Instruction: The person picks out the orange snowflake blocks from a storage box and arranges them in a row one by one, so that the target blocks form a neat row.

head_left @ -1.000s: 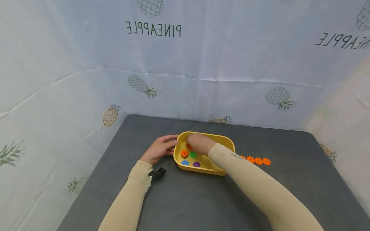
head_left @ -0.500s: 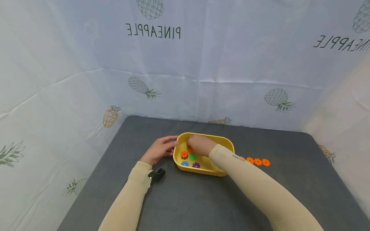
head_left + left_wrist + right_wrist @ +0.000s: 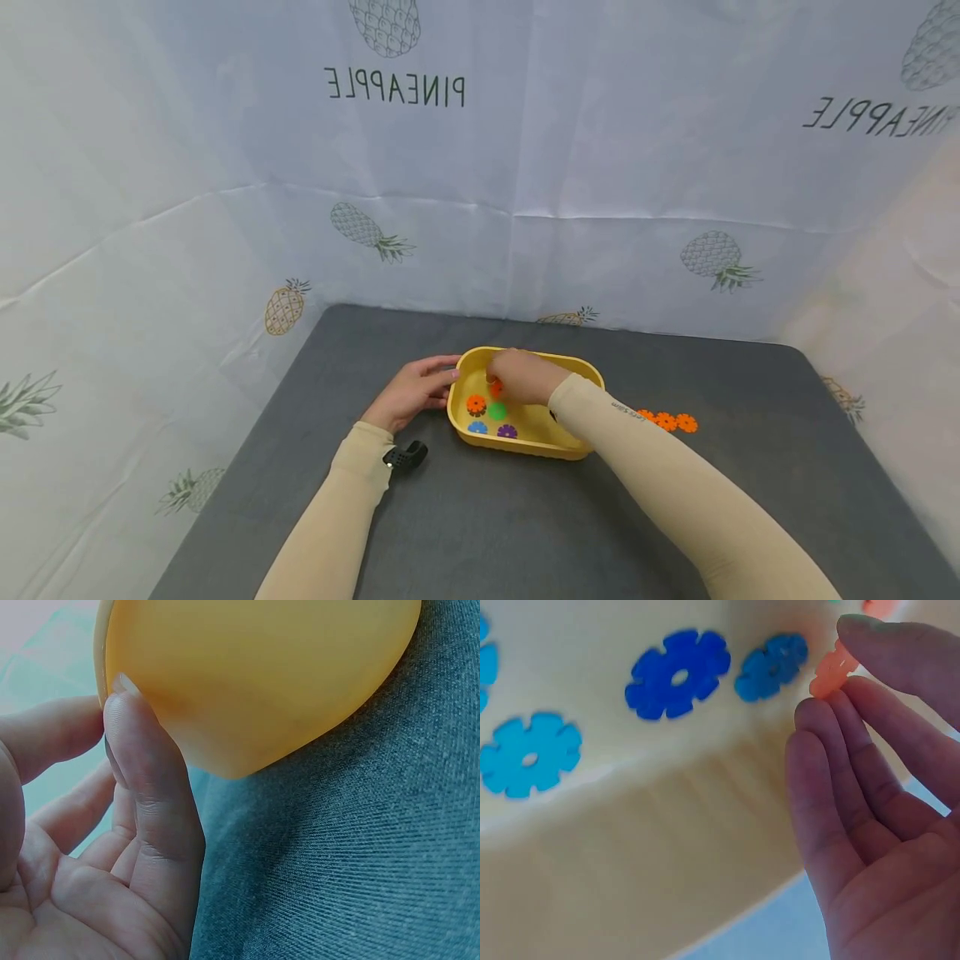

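In the head view a yellow plastic basket (image 3: 525,450) stands on the dark table. My left hand (image 3: 411,392) is at its left end; the left wrist view shows thumb and index finger pinching the basket's rim. Inside the basket, my right hand (image 3: 525,377) pinches an orange flower-shaped disc (image 3: 832,669) between thumb and fingers. Loose notched discs lie on the basket floor: an orange disc (image 3: 476,406), a green disc (image 3: 497,411), a light blue disc (image 3: 477,427) and a purple disc (image 3: 507,432). In the right wrist view, a dark blue disc (image 3: 679,675) lies near my fingertips.
A row of orange discs (image 3: 665,422) lies on the table right of the basket, partly covered by my right sleeve (image 3: 637,450). A black strap (image 3: 406,456) is at my left wrist. A white pineapple-print curtain (image 3: 615,167) hangs behind the grey table (image 3: 480,533).
My right hand has shifted slightly right inside the basket, and more of the orange disc at its fingertips shows. My right sleeve covers more of the orange row. The left hand keeps its place.
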Available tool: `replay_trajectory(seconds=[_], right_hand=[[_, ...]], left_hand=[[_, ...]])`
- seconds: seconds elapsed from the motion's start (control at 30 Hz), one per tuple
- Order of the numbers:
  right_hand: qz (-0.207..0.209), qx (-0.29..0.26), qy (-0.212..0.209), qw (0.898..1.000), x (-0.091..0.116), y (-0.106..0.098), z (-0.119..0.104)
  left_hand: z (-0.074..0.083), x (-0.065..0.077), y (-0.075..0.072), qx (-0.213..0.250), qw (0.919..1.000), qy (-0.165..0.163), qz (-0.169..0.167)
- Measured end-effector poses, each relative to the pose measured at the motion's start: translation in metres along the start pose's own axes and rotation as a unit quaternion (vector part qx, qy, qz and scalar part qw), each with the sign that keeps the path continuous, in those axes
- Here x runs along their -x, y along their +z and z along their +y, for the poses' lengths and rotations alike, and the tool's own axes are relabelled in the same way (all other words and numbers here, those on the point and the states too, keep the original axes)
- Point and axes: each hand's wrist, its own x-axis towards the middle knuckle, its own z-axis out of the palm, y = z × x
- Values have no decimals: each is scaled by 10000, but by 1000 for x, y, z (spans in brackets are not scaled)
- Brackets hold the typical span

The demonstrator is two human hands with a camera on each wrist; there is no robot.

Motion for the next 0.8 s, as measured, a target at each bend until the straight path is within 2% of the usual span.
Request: replay_trajectory(seconds=[0.43, 0.57, 0.8], right_hand=[[219, -412, 66, 9989, 39, -23, 20], [423, -501, 97, 9978, 51, -25, 27], [970, -1205, 232, 9877, 74, -25, 45]], left_hand=[[-2, 4, 0, -21, 10000, 59, -47], [-3, 4, 0, -33, 9999, 71, -78], [-1, 3, 2, -12, 9999, 62, -148]])
